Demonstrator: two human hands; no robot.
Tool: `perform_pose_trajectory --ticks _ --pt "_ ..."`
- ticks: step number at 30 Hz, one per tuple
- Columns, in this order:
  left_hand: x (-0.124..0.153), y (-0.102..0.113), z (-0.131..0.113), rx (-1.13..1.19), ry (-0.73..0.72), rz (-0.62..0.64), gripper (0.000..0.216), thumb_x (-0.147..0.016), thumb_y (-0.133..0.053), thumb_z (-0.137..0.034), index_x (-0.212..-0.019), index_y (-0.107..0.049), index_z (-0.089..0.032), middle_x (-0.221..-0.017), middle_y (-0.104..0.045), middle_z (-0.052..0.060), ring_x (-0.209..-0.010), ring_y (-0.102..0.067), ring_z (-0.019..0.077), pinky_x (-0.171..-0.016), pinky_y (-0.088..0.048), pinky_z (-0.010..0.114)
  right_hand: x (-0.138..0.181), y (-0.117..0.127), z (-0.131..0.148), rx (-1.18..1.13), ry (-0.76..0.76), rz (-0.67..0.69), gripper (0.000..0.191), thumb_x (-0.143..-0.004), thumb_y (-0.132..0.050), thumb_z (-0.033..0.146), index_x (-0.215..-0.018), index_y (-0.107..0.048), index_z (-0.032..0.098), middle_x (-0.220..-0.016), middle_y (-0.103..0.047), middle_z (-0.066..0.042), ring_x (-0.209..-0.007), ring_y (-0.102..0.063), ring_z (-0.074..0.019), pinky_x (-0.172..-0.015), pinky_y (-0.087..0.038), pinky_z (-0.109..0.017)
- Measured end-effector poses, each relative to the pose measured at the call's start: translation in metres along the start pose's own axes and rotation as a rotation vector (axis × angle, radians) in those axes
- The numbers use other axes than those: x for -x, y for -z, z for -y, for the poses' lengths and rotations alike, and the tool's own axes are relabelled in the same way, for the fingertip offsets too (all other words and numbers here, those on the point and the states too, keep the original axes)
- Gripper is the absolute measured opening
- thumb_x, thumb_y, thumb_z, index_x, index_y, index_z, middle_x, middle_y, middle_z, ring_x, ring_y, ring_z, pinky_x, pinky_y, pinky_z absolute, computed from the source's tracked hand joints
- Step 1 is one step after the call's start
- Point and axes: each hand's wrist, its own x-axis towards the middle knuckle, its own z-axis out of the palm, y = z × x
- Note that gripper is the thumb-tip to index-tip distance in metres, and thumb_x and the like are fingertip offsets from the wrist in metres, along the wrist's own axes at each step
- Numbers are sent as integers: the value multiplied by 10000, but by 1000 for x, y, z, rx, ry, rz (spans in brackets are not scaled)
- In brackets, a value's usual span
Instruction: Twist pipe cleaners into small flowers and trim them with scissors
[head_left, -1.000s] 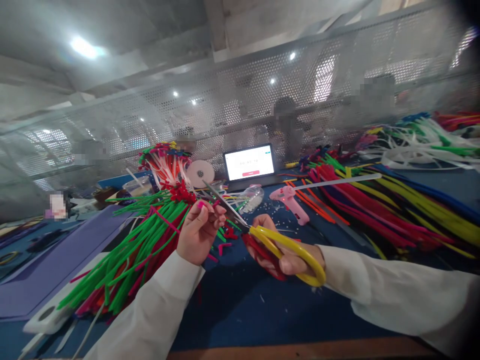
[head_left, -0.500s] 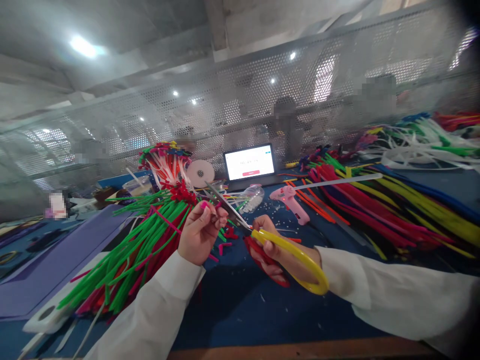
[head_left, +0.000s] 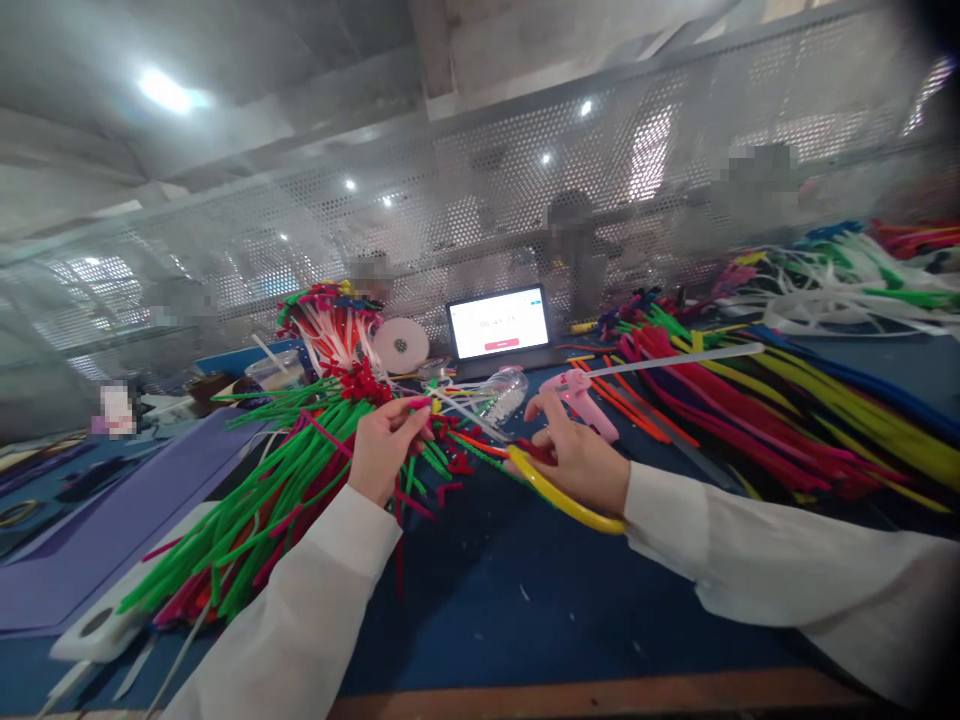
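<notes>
Between the thumb and fingertips of my left hand (head_left: 388, 448) is a short pink piece of pipe cleaner (head_left: 418, 403). My right hand (head_left: 589, 462) is over the handles of a pair of scissors (head_left: 566, 508), one loop yellow and one red. Its fingers curl loosely around the red loop, while the index finger is raised near a pink glue gun (head_left: 592, 412). The scissor blades point left toward my left hand, low over the table. Under them lie green and orange pipe cleaners and small red pieces (head_left: 459, 463).
A large bundle of green and red pipe cleaners (head_left: 262, 500) lies at left beside purple sheets (head_left: 112, 540). More pink and yellow stems (head_left: 750, 420) spread on the right. A lit tablet (head_left: 499, 325), a white spool (head_left: 401, 347) and a clear bottle (head_left: 504, 392) stand behind.
My right hand has turned palm down and moved forward with the scissors, lowering them toward the table. Its index finger has lifted toward the glue gun. My left hand has rotated slightly, keeping the pink piece.
</notes>
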Motion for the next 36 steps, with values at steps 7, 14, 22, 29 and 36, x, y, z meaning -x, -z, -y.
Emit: perform_pose_trajectory --ticks 7,14,22,29,36 --pt "-13 16 11 -223 -113 -133 384 -670 -557 -342 -992 -569 -133 -507 -549 -13 -385 -443 74 -379 -337 178 -2 -6 -20 496 -40 15 530 -645 -498 482 -1021 -312 159 -510 -511 28 -453 -510 -158 -439 -234 -222" --pt "-25 37 7 -915 -380 -198 214 -727 -474 -258 -889 -580 -167 -844 -607 57 -679 -568 154 -656 -421 262 -1 -4 -12 701 -68 145 527 -658 -477 459 -1056 -322 150 -555 -543 -12 -512 -546 -207 -465 -252 -242" --pt "-29 91 -17 -1598 -139 -429 226 -752 -403 -295 -861 -574 -195 -862 -595 95 -778 -545 262 -636 -401 355 2 -3 -2 921 72 168 434 -758 -355 438 -1110 -335 186 -662 -584 -60 -574 -561 -224 -454 -199 -235" --pt "-35 136 -6 -1635 19 -430 262 -698 -472 -321 -851 -590 -145 -876 -592 140 -812 -541 287 -672 -410 383 6 7 14 800 297 164 249 -796 -357 364 -912 -483 183 -731 -591 -53 -706 -532 -187 -472 -148 -240" --pt "-37 112 2 -1664 -169 -84 279 -756 -391 -322 -906 -573 -172 -904 -605 71 -862 -529 203 -777 -380 307 8 0 10 680 303 178 195 -792 -386 329 -805 -535 203 -636 -591 -18 -628 -521 -137 -488 -151 -246"
